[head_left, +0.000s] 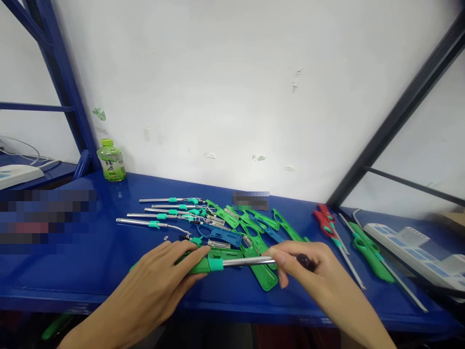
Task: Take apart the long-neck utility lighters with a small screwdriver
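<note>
My left hand (170,271) is closed around the green handle of a long-necked lighter (215,264), its metal tube pointing right. My right hand (308,271) pinches at the tube's far end with thumb and finger. A dark rounded tool handle (305,262) shows in my right palm; its kind I cannot make out. Just behind my hands lie green half shells (263,276), a blue shell (223,235) and small clear-and-metal inner parts (219,244). Several metal tubes with teal collars and wires (153,224) lie side by side at the left of this pile.
Red lighters (327,223) and a green lighter (374,257) lie on the right of the blue table (145,295). White power strips (410,252) are beyond them. A green bottle (111,161) stands at the back left. Dark posts (399,109) flank the white wall.
</note>
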Motion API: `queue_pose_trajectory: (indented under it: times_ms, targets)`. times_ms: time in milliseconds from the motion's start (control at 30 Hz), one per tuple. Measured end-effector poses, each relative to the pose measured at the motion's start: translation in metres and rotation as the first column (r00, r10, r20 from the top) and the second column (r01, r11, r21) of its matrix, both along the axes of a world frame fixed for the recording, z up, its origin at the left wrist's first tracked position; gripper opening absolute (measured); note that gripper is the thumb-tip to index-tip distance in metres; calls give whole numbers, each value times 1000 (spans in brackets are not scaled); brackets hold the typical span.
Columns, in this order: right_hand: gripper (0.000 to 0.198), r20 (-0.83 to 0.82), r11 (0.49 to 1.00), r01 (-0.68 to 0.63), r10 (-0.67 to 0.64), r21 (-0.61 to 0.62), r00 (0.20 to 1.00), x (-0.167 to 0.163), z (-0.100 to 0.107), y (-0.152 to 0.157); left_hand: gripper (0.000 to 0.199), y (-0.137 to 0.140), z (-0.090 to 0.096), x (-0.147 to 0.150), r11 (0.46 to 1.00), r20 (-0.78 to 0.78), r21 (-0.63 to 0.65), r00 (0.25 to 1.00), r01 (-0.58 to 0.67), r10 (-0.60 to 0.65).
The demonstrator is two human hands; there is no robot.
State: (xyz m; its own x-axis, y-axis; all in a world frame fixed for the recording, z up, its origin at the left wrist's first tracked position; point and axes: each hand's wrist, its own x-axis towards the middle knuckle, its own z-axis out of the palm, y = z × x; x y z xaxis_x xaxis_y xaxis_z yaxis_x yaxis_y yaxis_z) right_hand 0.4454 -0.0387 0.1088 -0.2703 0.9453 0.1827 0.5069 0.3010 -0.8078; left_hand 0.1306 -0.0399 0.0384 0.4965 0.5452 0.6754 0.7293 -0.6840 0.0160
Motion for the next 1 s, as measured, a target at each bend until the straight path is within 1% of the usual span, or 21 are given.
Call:
queue_pose_trajectory:
  times_ms: [100, 233, 367, 433, 500, 533, 567, 600, 633, 667, 700, 733, 767, 800, 867, 900, 933, 1000]
  targets:
    - [63, 1, 1000, 7, -7, -3, 1000, 0, -1, -1, 32, 0, 0, -2, 999, 8, -48, 1000, 25, -25]
    - [64, 35, 1000, 7, -6, -7, 999, 2, -4, 0, 34, 0, -2, -6, 1000, 9, -24, 1000, 9, -9]
    - [48, 52, 999, -13, 15, -34, 999, 4, -5, 0, 39, 0, -5, -7, 999, 7, -34, 1000, -20, 20]
    - [44, 31, 999, 4, -2, -34, 1000, 3, -4, 0, 41, -1, -4, -5, 998, 29, -51, 999, -32, 34]
    - [37, -32, 999, 38, -38, -16, 999, 2, -3, -1, 37, -2, -1, -2, 994, 94, -110, 995, -25, 35]
    - [36, -74, 999, 53, -53, -8, 996, 1, -2, -2, 33, -3, 2, -1, 987, 150, -162, 988, -17, 41]
    - [38, -114, 998, 63, -64, -10, 991, -1, -2, -2, 29, -4, 6, 0, 973, 224, -233, 973, -5, 58]
    - [44, -147, 998, 65, -68, -24, 987, -3, -2, -3, 24, -5, 10, 0, 949, 311, -316, 947, 25, 78]
    - [51, -165, 997, 65, -72, -49, 984, -5, -2, -3, 21, -5, 15, 0, 911, 408, -405, 907, 74, 108]
    - [55, -164, 995, 68, -80, -80, 983, -7, -2, -4, 22, -5, 20, -2, 863, 509, -484, 849, 144, 144]
    - [56, -143, 992, 72, -86, -103, 986, -9, -2, -4, 26, -5, 24, -3, 807, 604, -544, 776, 231, 185]
    - [53, -110, 990, 75, -87, -116, 990, -12, -3, -4, 30, -5, 28, -5, 755, 686, -573, 691, 319, 229]
    - [48, -74, 990, 70, -80, -119, 994, -16, -3, -3, 34, -5, 31, -7, 711, 747, -582, 606, 394, 275]
    - [42, -40, 992, 56, -61, -114, 997, -20, -5, -3, 37, -4, 33, -8, 682, 786, -581, 524, 444, 328]
    - [32, 9, 994, 4, -4, -106, 1000, -31, -8, -3, 42, -4, 33, -8, 657, 817, -575, 382, 487, 432]
    - [31, 24, 994, -17, 20, -106, 1000, -39, -10, -3, 45, -4, 31, -7, 650, 816, -578, 326, 493, 478]
    - [30, 37, 994, -31, 35, -107, 999, -47, -13, -4, 47, -4, 29, -5, 641, 811, -580, 280, 502, 514]
    - [28, 62, 993, -41, 48, -110, 997, -67, -19, -6, 51, -6, 25, 1, 616, 800, -581, 232, 532, 553]
